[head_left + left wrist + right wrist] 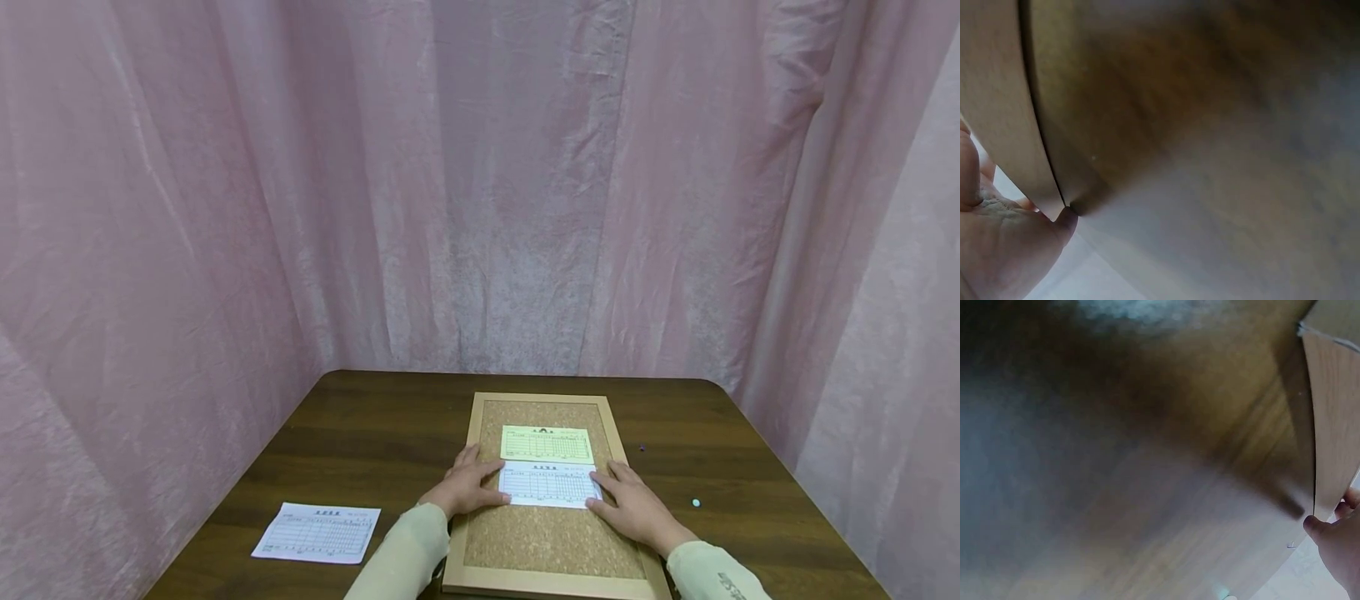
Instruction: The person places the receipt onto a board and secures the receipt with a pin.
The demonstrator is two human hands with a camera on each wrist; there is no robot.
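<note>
A framed cork board (pixel 551 542) lies on the table with a pale green printed form (pixel 547 446) on its upper half. Directly below that form is a white printed form (pixel 550 486), lying flat. My left hand (pixel 467 487) rests at the board's left edge, its thumb and a fingertip touching the white form's left side. On the opposite side, my right hand (pixel 632 507) touches the form's right edge with its fingertips. A small dark mark or object sits at the green form's top edge; I cannot tell which. Both wrist views show the hands beside the wooden frame (pixel 1335 419).
Another white printed form (pixel 318 533) lies on the dark wooden table (pixel 397 425), left of the board. To the right are a tiny purple piece (pixel 642 448) and a small pale round piece (pixel 696 502). Pink curtains (pixel 517 208) hang around the table.
</note>
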